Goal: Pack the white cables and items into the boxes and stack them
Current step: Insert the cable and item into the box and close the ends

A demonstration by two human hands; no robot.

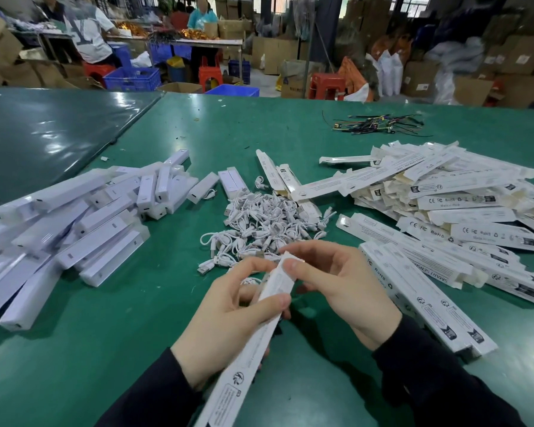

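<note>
A long white printed box [253,340] slants from the bottom centre up toward the cable heap. My left hand [228,322] grips it around the middle. My right hand [342,285] pinches the box's top end with thumb and fingertips. Just beyond my hands lies a tangled heap of short white cables [269,223]. Several white bar-shaped items [84,223] are piled on the left. Flat and folded empty boxes [444,192] are heaped on the right, and a few closed boxes [423,291] lie side by side at my right.
The work surface is a green table [121,349], with a darker table [43,134] adjoining at the left. A bundle of dark thin wires [376,123] lies at the far right. Behind are people, blue crates, red stools and cardboard cartons.
</note>
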